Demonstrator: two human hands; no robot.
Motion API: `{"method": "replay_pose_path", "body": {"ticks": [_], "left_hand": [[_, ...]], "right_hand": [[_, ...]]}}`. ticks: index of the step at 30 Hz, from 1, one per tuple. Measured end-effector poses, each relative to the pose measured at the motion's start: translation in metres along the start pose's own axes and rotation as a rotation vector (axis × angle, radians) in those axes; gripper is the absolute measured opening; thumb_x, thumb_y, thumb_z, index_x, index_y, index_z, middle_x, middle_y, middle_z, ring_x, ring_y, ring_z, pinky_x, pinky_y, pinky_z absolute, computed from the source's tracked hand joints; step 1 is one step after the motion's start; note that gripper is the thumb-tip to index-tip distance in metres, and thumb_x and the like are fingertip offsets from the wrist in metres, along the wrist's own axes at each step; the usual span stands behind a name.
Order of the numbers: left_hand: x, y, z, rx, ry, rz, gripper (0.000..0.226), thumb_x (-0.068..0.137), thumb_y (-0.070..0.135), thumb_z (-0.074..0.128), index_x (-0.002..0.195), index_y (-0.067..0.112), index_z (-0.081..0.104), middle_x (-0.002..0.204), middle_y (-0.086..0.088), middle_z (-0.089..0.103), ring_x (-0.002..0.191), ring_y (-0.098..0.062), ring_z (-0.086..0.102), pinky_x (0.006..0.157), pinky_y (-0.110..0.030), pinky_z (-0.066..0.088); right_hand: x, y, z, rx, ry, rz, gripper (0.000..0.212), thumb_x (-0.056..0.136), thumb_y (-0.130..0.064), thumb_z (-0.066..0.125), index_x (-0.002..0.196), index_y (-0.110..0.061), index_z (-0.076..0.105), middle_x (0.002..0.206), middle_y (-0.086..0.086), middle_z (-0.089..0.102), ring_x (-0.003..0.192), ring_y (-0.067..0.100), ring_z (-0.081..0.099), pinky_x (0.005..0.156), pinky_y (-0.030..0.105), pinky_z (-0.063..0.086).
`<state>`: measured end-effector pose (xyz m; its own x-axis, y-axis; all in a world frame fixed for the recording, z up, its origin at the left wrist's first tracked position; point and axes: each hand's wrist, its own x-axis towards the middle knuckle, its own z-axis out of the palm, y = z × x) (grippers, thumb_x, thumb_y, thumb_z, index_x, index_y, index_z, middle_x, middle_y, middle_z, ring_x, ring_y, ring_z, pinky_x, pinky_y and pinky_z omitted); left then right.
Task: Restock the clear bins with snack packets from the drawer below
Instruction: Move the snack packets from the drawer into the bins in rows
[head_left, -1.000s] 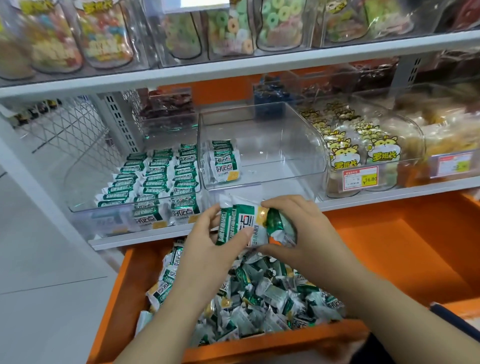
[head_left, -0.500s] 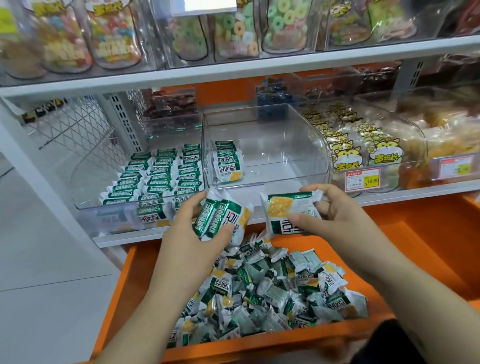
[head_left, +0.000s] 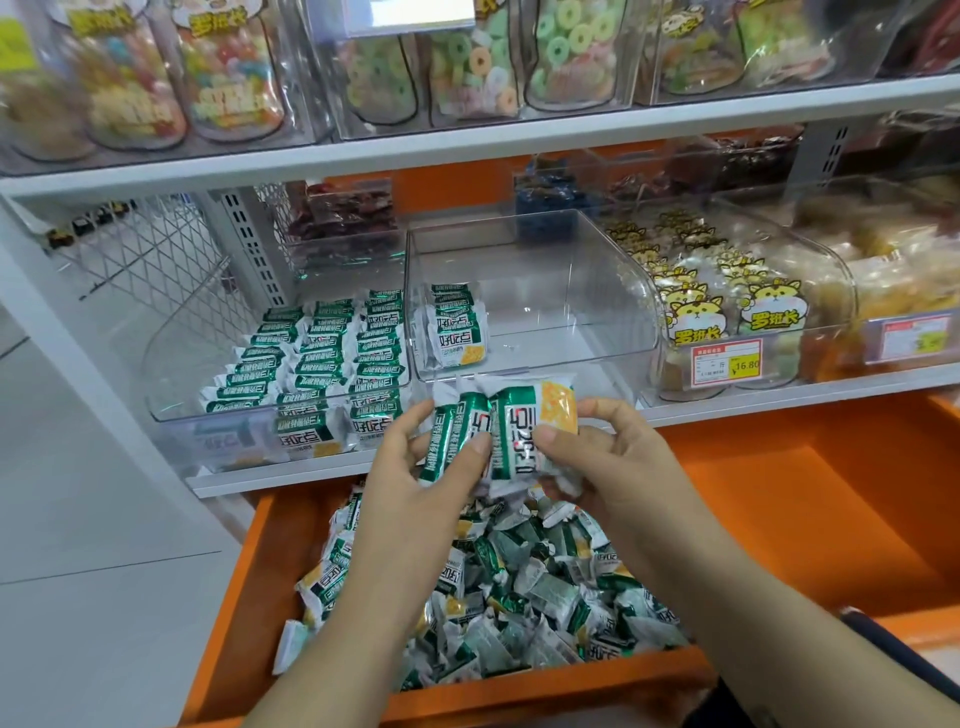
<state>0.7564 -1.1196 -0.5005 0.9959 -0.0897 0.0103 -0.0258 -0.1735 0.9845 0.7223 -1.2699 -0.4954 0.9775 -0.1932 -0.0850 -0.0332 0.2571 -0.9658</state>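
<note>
My left hand (head_left: 415, 467) grips a small bunch of green-and-white snack packets (head_left: 457, 431). Pressed against that bunch is one more packet (head_left: 530, 426) with a yellow corner, pinched by my right hand (head_left: 613, 457). Both hands hover just in front of the middle clear bin (head_left: 597, 291), which holds only a short row of packets (head_left: 454, 327) at its left wall. To its left, a clear bin (head_left: 182, 364) is filled with neat rows of the same packets. Below, the open orange drawer (head_left: 779, 493) carries a loose heap of packets (head_left: 493, 587) on its left side.
To the right stand clear bins of hamster-label snacks (head_left: 727, 312) with a price tag (head_left: 725, 361). Bins of ring candies (head_left: 467, 57) line the upper shelf. A white shelf edge (head_left: 291, 480) juts above the drawer. Grey floor lies at the left.
My hands were apart half a second ago, each with packets; now they have come together and the right hand's packet is laid against the left hand's bunch.
</note>
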Motion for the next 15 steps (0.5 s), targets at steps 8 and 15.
{"method": "replay_pose_path", "body": {"ticks": [8, 15], "left_hand": [[-0.005, 0.002, 0.001, -0.031, 0.044, 0.019, 0.059, 0.066, 0.058, 0.055, 0.120, 0.046, 0.038, 0.118, 0.020, 0.041, 0.115, 0.004, 0.037, 0.092, -0.025, 0.031], [-0.003, 0.002, -0.003, -0.078, -0.094, 0.018, 0.061, 0.059, 0.078, 0.066, 0.109, 0.054, 0.043, 0.118, 0.027, 0.048, 0.116, 0.013, 0.043, 0.094, -0.022, 0.039]], "right_hand": [[-0.002, -0.005, 0.000, -0.339, -0.050, -0.115, 0.042, 0.077, -0.036, 0.071, 0.113, -0.032, 0.050, 0.088, 0.003, 0.072, 0.076, 0.018, 0.066, 0.081, 0.040, 0.055], [0.001, -0.010, -0.008, -0.190, -0.182, 0.005, 0.055, 0.058, -0.035, 0.077, 0.106, -0.015, 0.059, 0.099, 0.003, 0.073, 0.092, 0.020, 0.070, 0.088, 0.040, 0.053]]}}
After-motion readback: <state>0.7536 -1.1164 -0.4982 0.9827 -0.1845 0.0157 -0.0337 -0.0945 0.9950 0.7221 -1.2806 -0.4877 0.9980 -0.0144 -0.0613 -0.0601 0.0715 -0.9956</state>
